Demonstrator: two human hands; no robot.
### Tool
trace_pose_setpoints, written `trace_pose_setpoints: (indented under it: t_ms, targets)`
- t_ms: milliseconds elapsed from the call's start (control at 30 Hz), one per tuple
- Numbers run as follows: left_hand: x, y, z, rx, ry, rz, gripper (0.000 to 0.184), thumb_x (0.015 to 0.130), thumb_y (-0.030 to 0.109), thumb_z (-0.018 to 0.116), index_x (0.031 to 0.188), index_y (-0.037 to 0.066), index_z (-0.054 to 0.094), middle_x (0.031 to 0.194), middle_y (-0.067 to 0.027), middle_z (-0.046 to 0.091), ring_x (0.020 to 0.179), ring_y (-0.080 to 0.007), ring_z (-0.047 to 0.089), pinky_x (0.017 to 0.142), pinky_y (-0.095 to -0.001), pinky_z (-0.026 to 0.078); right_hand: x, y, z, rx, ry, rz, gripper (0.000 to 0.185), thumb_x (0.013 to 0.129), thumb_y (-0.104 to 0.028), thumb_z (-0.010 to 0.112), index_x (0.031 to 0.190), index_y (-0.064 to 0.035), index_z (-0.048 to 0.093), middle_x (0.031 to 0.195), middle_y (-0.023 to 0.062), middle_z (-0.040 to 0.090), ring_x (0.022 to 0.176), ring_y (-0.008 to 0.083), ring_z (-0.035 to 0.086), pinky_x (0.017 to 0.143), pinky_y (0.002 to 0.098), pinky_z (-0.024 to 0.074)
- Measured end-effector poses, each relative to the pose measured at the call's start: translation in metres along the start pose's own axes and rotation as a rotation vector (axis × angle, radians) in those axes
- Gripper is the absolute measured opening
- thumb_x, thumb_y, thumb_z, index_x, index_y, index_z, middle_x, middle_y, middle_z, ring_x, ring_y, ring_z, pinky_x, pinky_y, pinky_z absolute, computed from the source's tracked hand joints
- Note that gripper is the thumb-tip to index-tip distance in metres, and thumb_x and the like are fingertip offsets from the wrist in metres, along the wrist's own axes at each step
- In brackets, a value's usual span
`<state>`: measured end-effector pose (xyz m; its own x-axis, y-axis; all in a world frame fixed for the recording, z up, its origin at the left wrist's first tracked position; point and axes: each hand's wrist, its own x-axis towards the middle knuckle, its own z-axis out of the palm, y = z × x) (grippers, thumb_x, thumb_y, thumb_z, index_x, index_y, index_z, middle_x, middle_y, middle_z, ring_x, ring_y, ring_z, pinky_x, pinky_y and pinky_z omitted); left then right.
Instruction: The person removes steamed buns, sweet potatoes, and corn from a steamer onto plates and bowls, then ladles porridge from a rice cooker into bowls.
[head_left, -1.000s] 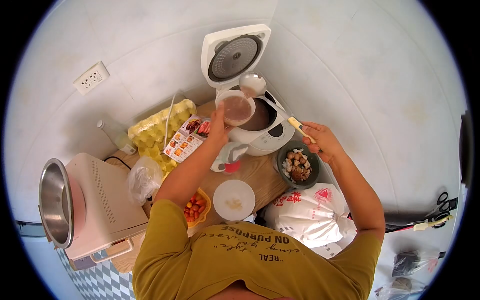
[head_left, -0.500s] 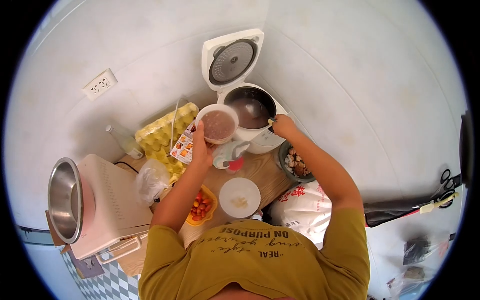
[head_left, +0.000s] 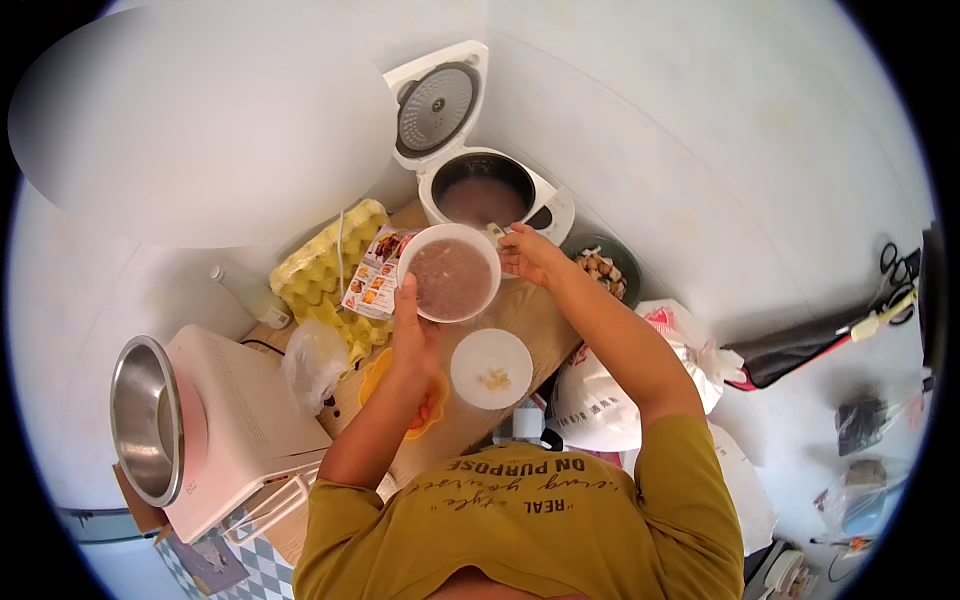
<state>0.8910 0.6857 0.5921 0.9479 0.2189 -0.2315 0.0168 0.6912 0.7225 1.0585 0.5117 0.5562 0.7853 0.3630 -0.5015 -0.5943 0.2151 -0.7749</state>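
1. Round white bowl [head_left: 447,231], well filled with pinkish-brown liquid [head_left: 452,280], is seemingly being steadied just before the white, open-lidded rice cooker [head_left: 563,208]; level handling is being called for.
2. Its left side is being held by the left hand [head_left: 412,335], thumb at the rim.
3. Beside its right rim, a pale-yellow handle [head_left: 496,231] is being gripped by the right hand [head_left: 535,258]; its far end is being hidden.

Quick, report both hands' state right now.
Left hand: holding the bowl, thumb at its rim.
Right hand: closed on a pale handle, mostly hidden.
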Motion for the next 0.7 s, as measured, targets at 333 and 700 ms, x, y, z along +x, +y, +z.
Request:
trace_pose_setpoints:
  t_ms: [333, 700]
  targets:
    - [-0.098, -0.083, 0.071, 0.15, -0.44, -0.324, 0.054, 0.093, 0.045, 0.038, 0.131, 0.006, 0.037, 0.128, -0.0081, 0.047, 0.118, -0.0207, 0.045, 0.099, -0.0362, 0.037, -0.248, 0.075, -0.098, 0.076, -0.003, -0.428, 0.075, 0.084, -0.062, 0.043, 0.131, -0.003, 0.035, 0.113, 0.0142, 0.055, 0.101, 0.0214, 0.055, 0.083, 0.0364, 0.0471]
    - [-0.375, -0.302, 0.15, 0.364, -1.07, -0.985, 0.058, 0.094, 0.049, 0.031, 0.133, 0.007, 0.033, 0.132, -0.0097, 0.043, 0.122, -0.0237, 0.041, 0.102, -0.0393, 0.032, -0.652, 0.298, -0.214, 0.082, 0.538, -0.527, 0.071, 0.085, -0.029, 0.055, 0.142, -0.0117, 0.016, 0.097, 0.0138, 0.058, 0.079, 0.018, 0.061, 0.067, 0.0273, 0.0517]
